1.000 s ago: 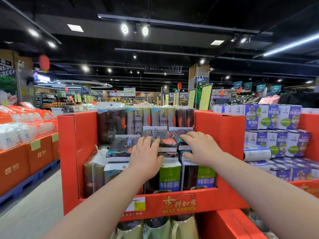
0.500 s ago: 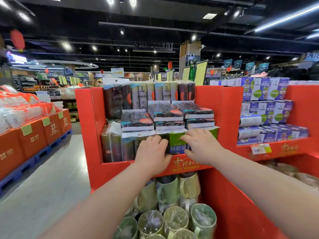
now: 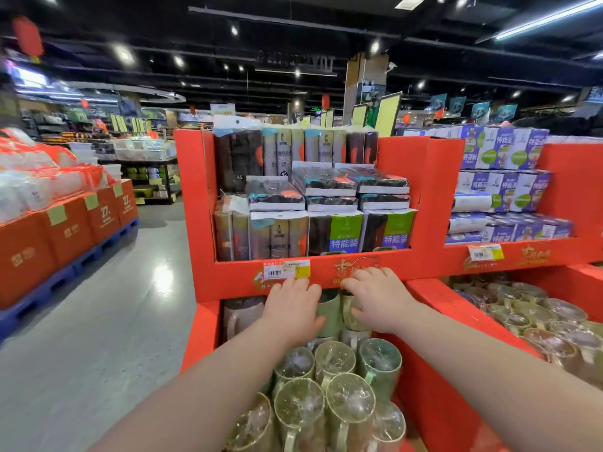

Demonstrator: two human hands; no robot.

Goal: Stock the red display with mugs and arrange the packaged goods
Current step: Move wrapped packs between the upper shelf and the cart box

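The red display (image 3: 421, 203) has an upper shelf filled with packaged goods (image 3: 329, 187), some standing, some lying flat on top. Below the shelf's front lip is a bin of plastic-wrapped mugs (image 3: 349, 396), green and yellowish, stacked in layers. My left hand (image 3: 292, 309) reaches into the bin's back row, fingers stretched forward against a green mug (image 3: 330, 316). My right hand (image 3: 380, 298) lies beside it over another back-row mug, its fingertips at the red lip. Neither hand plainly grips anything.
A price label (image 3: 287, 269) sticks to the lip. To the right, a second red display holds blue packs (image 3: 502, 190) above another mug bin (image 3: 538, 321). At the left, orange boxes (image 3: 65, 233) sit on a blue pallet beside the grey aisle floor (image 3: 114, 321).
Both hands have come down from the flat packs on the upper shelf to the mugs under the lip. My view has tilted down and the mug bin now shows.
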